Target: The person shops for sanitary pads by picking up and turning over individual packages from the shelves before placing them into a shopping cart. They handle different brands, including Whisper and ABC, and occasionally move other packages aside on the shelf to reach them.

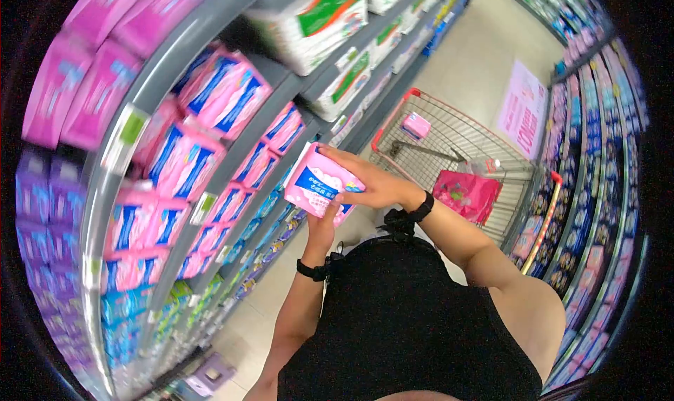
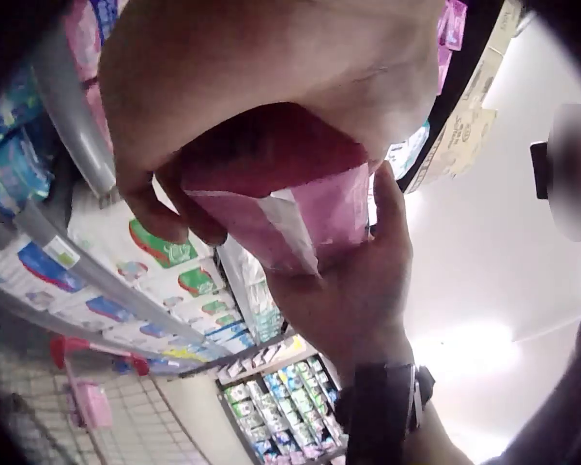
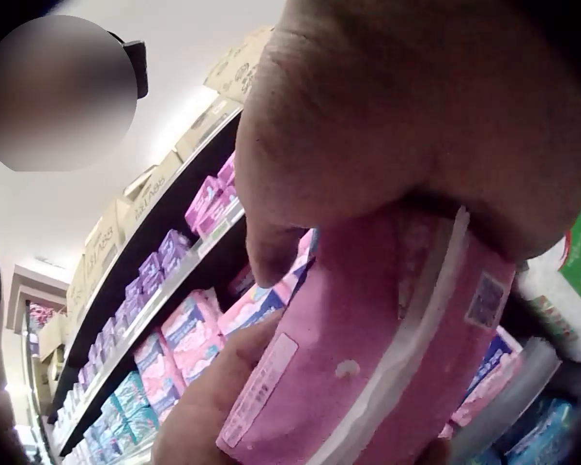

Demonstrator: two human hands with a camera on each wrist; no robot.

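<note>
In the head view, a pink pack of sanitary pads (image 1: 314, 184) with a blue label is held up in front of the chest, printed face toward the head camera. My right hand (image 1: 379, 183) grips it from the right, thumb over its lower right part. From below, my left hand (image 1: 322, 234) holds the bottom edge. Both wrist views show the pack's pink underside: a pale seam runs along the pack (image 3: 341, 339) in the right wrist view, beside a barcode label (image 3: 259, 392). In the left wrist view, fingers of both hands wrap the pack (image 2: 344, 208).
Shelves of pink-and-blue packs (image 1: 184, 161) stand close on the left, with large white packages (image 1: 316, 22) farther along. A wire shopping cart (image 1: 421, 101) on the right holds a small pink pack (image 1: 415, 125) and a bright pink bag (image 1: 467, 196). More stocked shelves (image 1: 597, 190) line the far right.
</note>
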